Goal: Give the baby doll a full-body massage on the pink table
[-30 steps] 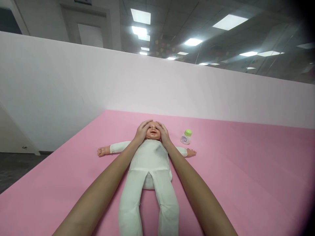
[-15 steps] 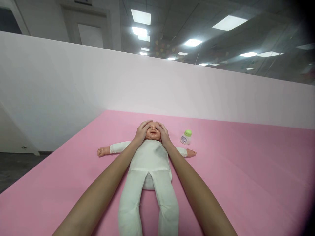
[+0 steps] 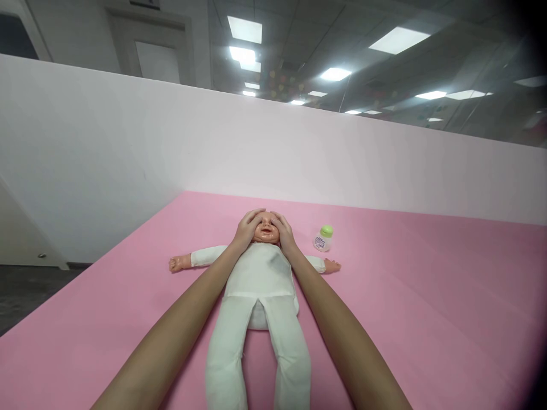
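A baby doll in a white cloth suit lies face up, its arms spread out to both sides. Against the left side of its head, as I see it, rests my left hand. My right hand lies along the opposite side of the head. Both hands are open, with fingers stretched over the forehead and thumbs near the eyes. The doll's mouth and chin show between my palms; the sides of its head are covered. My forearms pass over its arms.
A small clear bottle with a green cap stands right of the doll's head. Everything lies on a pink tabletop. A low white wall runs along the back, and at the left the tabletop's edge drops to a dark floor.
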The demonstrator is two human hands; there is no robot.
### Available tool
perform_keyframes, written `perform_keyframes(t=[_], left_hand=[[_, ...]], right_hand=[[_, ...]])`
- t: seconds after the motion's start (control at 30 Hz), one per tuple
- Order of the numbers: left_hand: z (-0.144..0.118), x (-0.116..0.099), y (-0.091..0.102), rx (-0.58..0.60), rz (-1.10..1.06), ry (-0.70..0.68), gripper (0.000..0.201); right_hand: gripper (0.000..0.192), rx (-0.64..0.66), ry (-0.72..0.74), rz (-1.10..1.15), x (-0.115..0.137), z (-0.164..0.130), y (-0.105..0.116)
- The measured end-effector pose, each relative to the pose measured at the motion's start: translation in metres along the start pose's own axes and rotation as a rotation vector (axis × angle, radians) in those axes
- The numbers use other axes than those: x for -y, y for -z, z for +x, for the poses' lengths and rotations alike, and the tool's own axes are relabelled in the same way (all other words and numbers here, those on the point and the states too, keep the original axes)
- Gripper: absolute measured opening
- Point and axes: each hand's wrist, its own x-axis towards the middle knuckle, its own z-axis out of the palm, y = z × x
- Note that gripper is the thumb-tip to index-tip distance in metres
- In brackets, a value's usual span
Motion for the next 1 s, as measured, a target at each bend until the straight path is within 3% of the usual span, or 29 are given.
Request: perform_keyframes(t=[1.0], left_hand=[[0.0011, 0.002, 0.0012, 0.004, 0.007, 0.006, 0.038]], right_hand=[[0.043, 0.015, 0.012, -0.008, -0.0036, 0.0012, 0.0034]])
